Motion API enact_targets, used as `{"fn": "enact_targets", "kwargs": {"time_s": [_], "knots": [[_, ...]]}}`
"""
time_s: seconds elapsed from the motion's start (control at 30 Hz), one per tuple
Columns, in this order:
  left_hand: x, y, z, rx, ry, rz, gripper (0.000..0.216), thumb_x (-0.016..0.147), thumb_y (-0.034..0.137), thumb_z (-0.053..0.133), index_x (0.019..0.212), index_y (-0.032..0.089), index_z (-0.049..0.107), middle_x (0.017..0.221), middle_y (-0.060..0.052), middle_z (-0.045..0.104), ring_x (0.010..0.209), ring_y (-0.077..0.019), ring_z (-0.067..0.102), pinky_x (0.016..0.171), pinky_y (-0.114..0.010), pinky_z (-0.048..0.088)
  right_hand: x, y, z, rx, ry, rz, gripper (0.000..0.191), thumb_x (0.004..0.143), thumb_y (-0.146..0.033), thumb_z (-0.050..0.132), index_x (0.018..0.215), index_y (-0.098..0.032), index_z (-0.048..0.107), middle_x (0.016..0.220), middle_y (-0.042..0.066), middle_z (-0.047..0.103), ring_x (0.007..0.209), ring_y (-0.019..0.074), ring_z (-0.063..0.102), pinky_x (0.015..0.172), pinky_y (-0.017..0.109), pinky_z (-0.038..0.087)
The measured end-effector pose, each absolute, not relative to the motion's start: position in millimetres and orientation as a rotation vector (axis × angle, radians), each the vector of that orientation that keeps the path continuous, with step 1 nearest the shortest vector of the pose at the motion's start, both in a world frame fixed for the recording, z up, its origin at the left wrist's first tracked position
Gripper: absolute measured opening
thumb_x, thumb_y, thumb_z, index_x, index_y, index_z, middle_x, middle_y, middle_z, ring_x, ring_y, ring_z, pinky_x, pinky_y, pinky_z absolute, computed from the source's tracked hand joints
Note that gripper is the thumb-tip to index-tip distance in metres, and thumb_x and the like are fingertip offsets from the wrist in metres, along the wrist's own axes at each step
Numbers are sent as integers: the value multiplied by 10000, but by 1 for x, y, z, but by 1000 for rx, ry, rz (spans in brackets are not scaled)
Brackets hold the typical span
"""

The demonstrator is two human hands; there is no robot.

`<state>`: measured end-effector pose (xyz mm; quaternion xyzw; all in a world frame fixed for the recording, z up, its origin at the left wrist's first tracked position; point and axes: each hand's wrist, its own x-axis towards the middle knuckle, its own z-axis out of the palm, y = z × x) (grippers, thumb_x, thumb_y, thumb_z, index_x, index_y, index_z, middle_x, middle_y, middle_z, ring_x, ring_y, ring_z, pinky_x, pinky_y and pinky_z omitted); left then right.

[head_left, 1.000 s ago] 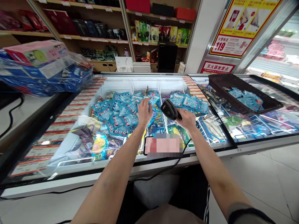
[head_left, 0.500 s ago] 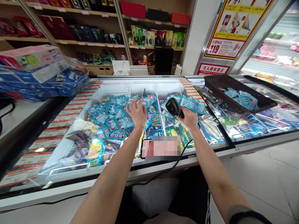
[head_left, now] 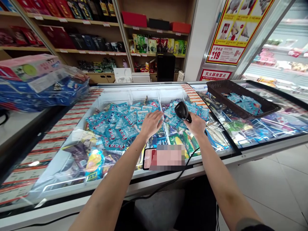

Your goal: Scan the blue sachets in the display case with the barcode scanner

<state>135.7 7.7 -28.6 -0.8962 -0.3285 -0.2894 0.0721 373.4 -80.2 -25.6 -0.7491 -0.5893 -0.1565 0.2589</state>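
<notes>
My right hand (head_left: 196, 125) grips a black barcode scanner (head_left: 181, 110) by its handle, its head pointing up and left above blue packets (head_left: 197, 109) on the right. To the left of it, my left hand (head_left: 151, 123) is palm-down with fingers stretched out and nothing visible in it. It hovers over or rests on the near edge of a broad spread of small blue packets (head_left: 117, 122) on the freezer's glass top (head_left: 79, 128); contact is hidden. A phone (head_left: 149, 158), its screen partly blurred out, lies at the near edge of the glass.
A brown plastic basket (head_left: 216, 93) with more blue packets stands on the freezer at right. Plastic-wrapped boxes (head_left: 40, 83) sit at far left. The scanner's black cable (head_left: 168, 183) trails along the front edge. Stocked shelves (head_left: 96, 51) line the back.
My left hand has moved right, toward the scanner, with its fingers flattening and coming closer together. The scanner stays in my right hand, nearly still. The camera view has shifted slightly.
</notes>
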Motion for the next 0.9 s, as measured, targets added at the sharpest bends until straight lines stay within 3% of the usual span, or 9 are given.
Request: {"fn": "enact_targets", "kwargs": {"time_s": [0.07, 0.13, 0.23, 0.33, 0.5, 0.63, 0.77, 0.83, 0.9], "knots": [[137, 6, -24, -2875, -763, -745, 384, 928, 348, 349, 1263, 270, 520, 1314, -28, 551, 1307, -212, 389, 1055, -437, 286, 373, -80, -26, -2029, -1611, -426, 423, 813, -396, 555, 1195, -216, 551, 984, 93, 677, 853, 231, 622, 673, 289, 392], [137, 6, -23, -2971, -648, -671, 372, 941, 360, 318, 1202, 269, 567, 1256, -18, 595, 1254, -202, 449, 1038, -421, 304, 373, -80, -26, -2023, -1625, -425, 417, 809, -390, 559, 1188, -215, 555, 978, 92, 678, 855, 228, 621, 679, 288, 395], [135, 7, -24, -2991, -723, -689, 395, 945, 403, 293, 1040, 231, 636, 1110, -43, 659, 1057, -190, 575, 950, -386, 370, 373, -79, -28, -2017, -1626, -428, 405, 805, -384, 559, 1175, -220, 564, 975, 83, 678, 857, 220, 621, 693, 288, 399], [134, 8, -27, -2911, -922, -731, 437, 904, 522, 340, 920, 206, 642, 1000, -73, 664, 959, -212, 591, 866, -379, 399, 372, -79, -30, -2018, -1625, -442, 409, 804, -389, 549, 1178, -225, 562, 984, 73, 678, 859, 215, 621, 690, 284, 400], [135, 9, -27, -2805, -1077, -756, 610, 760, 677, 483, 1164, 227, 562, 1191, -90, 590, 1130, -287, 495, 937, -433, 349, 371, -78, -30, -2027, -1636, -451, 419, 796, -409, 551, 1178, -237, 564, 967, 57, 682, 838, 209, 623, 660, 274, 388], [134, 9, -25, -2933, -992, -620, 581, 782, 635, 484, 1240, 280, 520, 1249, -45, 567, 1175, -268, 462, 980, -428, 322, 371, -79, -29, -2014, -1648, -449, 424, 796, -416, 550, 1174, -227, 571, 953, 62, 683, 835, 207, 622, 654, 268, 381], [132, 10, -25, -3012, -951, -580, 533, 815, 453, 507, 1321, 305, 431, 1293, -14, 540, 1198, -225, 453, 1023, -405, 303, 370, -79, -29, -1988, -1647, -443, 433, 793, -419, 557, 1175, -217, 575, 955, 71, 683, 839, 212, 622, 653, 265, 374], [132, 11, -25, -3005, -926, -617, 482, 829, 369, 489, 1305, 304, 450, 1299, -12, 533, 1205, -214, 446, 1030, -394, 299, 369, -79, -29, -1977, -1647, -443, 422, 799, -420, 549, 1172, -226, 576, 953, 64, 685, 837, 212, 623, 652, 264, 374], [132, 11, -26, -2958, -937, -686, 408, 854, 388, 460, 1249, 295, 509, 1273, -28, 541, 1188, -223, 451, 1011, -400, 315, 369, -80, -28, -1972, -1650, -436, 418, 799, -418, 547, 1169, -227, 577, 950, 63, 686, 840, 214, 625, 652, 264, 376]]}}
